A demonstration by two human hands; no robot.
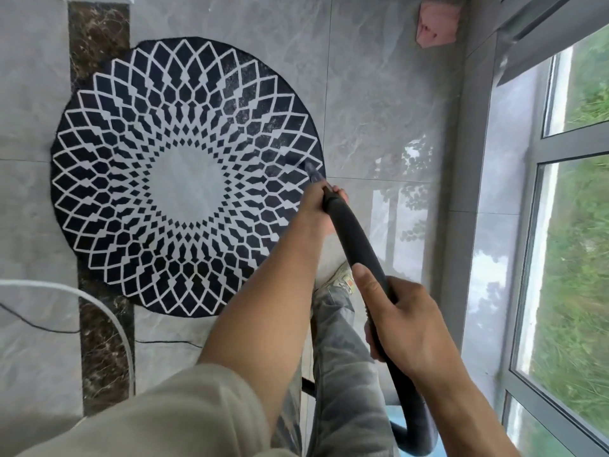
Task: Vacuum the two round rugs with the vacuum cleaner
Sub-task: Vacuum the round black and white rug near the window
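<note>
Centrally, round black rug with white diamond lattice and pale grey middle [184,179] lies flat on the grey marble-look tiled floor [362,94]. Its left edge overlaps a dark brown stone strip [99,37] set into the tiles. Narrow grey nozzle [311,171] of the dark grey vacuum hose [356,245] points at the rug's right rim; blurred, so contact with the pile cannot be confirmed. Left hand [316,206] is at the front end of the hose just behind the nozzle, grip closed round it, forearm bare, beige sleeve [148,413] at the upper arm. Right hand [405,328] is further back on the same hose, grip wrapped round it with the thumb lying along the top. Hose bends behind the right wrist and curves down at the lower frame edge, beside a patch of light blue [395,417]; what that is cannot be made out. Below the arms, a grey patterned trouser leg [342,357] and a pale shoe [342,278] stand on the tiles just right of the rug. Left of frame: a white curved cable [99,305] and a thin black cord [33,321] on the floor. Top right corner: a pink object [438,24] against the wall. Right side: grey-framed window [527,153], grass outside, reflections on the glossy tiles.
</note>
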